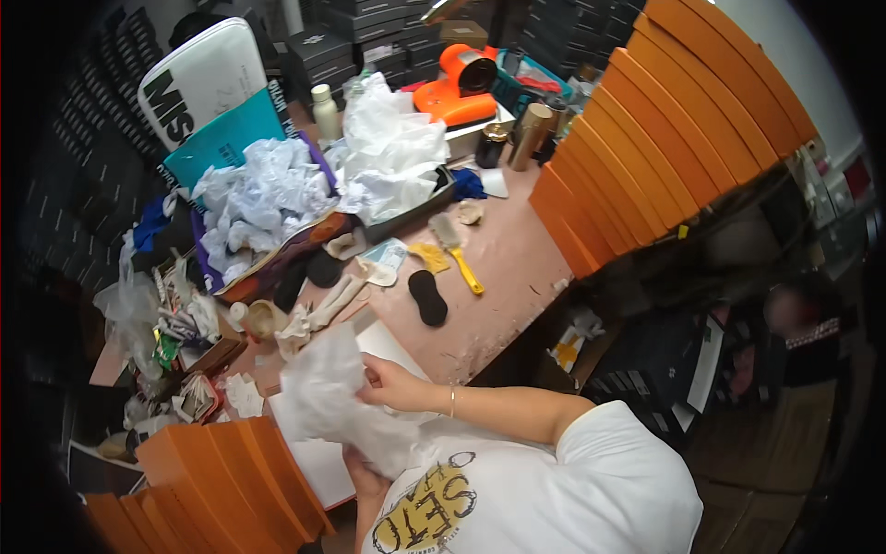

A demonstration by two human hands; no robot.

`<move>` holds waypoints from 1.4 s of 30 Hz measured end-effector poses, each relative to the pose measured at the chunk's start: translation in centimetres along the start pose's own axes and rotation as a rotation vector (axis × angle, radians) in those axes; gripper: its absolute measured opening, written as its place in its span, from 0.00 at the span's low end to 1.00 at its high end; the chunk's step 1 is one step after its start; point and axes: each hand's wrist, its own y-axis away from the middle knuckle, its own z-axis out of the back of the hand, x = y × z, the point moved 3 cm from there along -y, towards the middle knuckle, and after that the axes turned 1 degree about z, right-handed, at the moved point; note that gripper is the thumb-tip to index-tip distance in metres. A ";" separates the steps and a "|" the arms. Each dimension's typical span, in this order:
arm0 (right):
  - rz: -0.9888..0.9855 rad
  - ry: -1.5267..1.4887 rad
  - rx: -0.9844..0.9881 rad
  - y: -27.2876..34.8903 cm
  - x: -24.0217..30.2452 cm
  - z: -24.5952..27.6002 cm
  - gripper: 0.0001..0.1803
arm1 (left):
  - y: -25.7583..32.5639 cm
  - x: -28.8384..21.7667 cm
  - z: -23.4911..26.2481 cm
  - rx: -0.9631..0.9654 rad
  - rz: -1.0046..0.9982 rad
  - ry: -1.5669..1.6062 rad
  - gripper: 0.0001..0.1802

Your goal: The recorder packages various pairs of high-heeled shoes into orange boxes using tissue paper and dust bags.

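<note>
Right hand [392, 383] up in front of the chest, forearm coming in from the right, bent at the elbow, bare from the short white sleeve down — thin bracelet at the wrist. Fingers curled, grip closed on white crumpled tissue paper [337, 402], thumb side toward the head. Left hand [367, 478] lower, close to the body, mostly hidden under the same sheet; only the wrist and the heel of the palm show. Its fingers seem to clutch the paper from below, but the exact finger pose can't be made out. Hands close together — one above the other.
</note>
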 end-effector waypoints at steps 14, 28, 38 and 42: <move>0.206 0.571 0.255 -0.2 12.6 2.1 0.20 | -3.7 -7.5 6.0 0.345 0.134 -0.760 0.21; -0.432 -0.221 -0.114 5.9 -0.3 9.8 0.26 | -1.3 -11.6 11.1 -0.289 -0.209 -0.222 0.15; -0.240 0.263 -0.372 4.6 -6.5 12.5 0.33 | -5.4 -9.7 6.0 -0.118 -0.488 -1.572 0.13; 0.178 0.932 -0.155 4.3 2.1 6.1 0.36 | -4.9 -8.6 8.6 -0.148 -0.562 -1.568 0.14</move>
